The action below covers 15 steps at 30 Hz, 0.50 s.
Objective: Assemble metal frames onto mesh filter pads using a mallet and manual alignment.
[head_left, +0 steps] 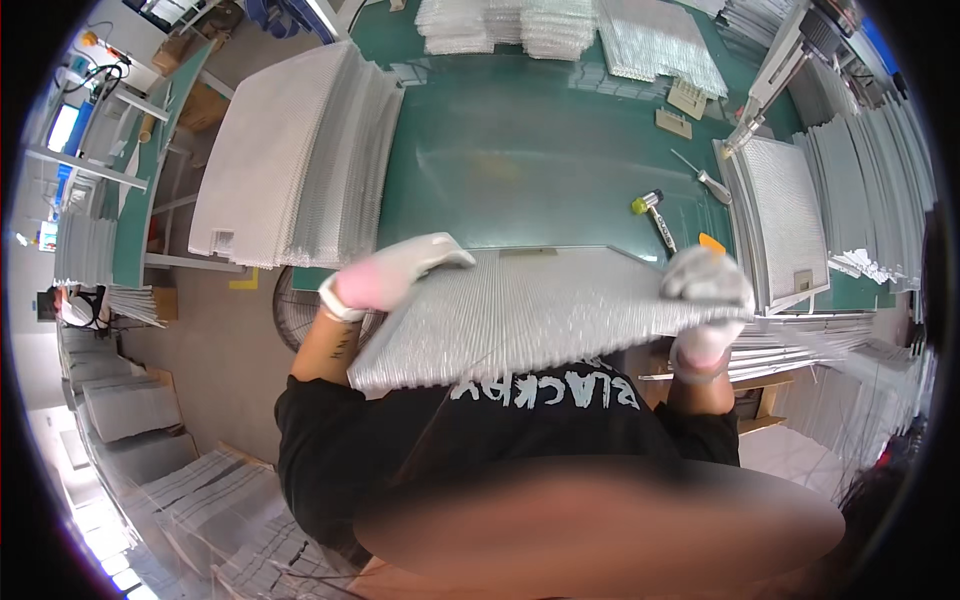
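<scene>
A pleated, silvery-white filter panel (520, 310) slants between my two hands, in front of my black shirt. Its far edge lies along the near edge of the green table. My left hand (395, 272), in a white glove, grips the panel's far left corner with the fingers bent over the top. At the panel's right end, my right hand (708, 285), in a greyish-white glove, is closed over the edge and slightly blurred. Near that hand lie an orange piece (712, 243) and a mallet (655, 218) with a yellow-green face.
Stacked mesh panels (265, 150) overhang the left side of the green table (480, 150); pleated stacks (555, 28) stand at the back. A screwdriver (714, 187), small beige plates (674, 122) and a framed filter (785, 220) occupy the right, below a metal arm (765, 95). A round fan (292, 310) stands left.
</scene>
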{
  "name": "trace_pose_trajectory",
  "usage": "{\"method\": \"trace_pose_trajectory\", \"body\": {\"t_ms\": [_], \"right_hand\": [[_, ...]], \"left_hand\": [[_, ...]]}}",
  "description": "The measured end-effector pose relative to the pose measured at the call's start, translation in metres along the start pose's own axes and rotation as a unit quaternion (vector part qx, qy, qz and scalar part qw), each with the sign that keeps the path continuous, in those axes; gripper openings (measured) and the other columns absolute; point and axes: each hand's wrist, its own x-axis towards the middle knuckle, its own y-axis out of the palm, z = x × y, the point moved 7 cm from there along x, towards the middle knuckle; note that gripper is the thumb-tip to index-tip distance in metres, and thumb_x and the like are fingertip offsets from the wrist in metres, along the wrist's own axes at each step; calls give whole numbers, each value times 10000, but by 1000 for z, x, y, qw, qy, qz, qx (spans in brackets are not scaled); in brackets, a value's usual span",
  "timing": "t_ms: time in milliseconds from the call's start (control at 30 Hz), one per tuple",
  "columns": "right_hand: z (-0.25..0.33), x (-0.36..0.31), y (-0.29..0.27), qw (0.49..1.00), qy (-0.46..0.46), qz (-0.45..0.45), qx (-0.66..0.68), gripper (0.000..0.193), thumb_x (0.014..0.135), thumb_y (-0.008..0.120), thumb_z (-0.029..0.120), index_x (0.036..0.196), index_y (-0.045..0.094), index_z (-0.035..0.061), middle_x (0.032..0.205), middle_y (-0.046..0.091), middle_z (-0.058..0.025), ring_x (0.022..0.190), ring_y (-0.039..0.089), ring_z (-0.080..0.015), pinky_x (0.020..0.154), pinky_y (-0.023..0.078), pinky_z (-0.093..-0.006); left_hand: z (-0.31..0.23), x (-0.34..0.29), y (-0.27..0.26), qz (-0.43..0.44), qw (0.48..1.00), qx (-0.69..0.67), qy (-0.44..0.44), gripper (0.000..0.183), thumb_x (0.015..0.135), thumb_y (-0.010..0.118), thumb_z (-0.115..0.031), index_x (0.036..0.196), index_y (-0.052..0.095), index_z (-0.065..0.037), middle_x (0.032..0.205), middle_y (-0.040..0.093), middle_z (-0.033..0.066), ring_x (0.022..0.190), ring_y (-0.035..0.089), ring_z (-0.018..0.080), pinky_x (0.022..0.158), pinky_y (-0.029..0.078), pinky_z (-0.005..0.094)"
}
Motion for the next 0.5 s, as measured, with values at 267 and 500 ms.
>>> {"method": "trace_pose_trajectory", "body": {"t_ms": [267, 500], "right_hand": [[-38, 54, -5, 979, 113, -149, -84, 97, 888, 608, 85, 909, 633, -7, 883, 630, -57, 798, 560, -119, 737, 452, -271], [-58, 23, -29, 971, 84, -196, -112, 117, 881, 607, 33, 987, 624, -14, 960, 637, -43, 877, 566, -112, 820, 450, -273]], "left_hand": [[-58, -13, -80, -490, 843, -111, 193, 111, 875, 602, -46, 963, 539, -25, 857, 546, 84, 799, 539, 203, 754, 460, 349], [-60, 6, -72, -499, 831, -112, 221, 139, 839, 555, 12, 966, 515, -28, 853, 551, 86, 777, 525, 155, 719, 423, 279]]}}
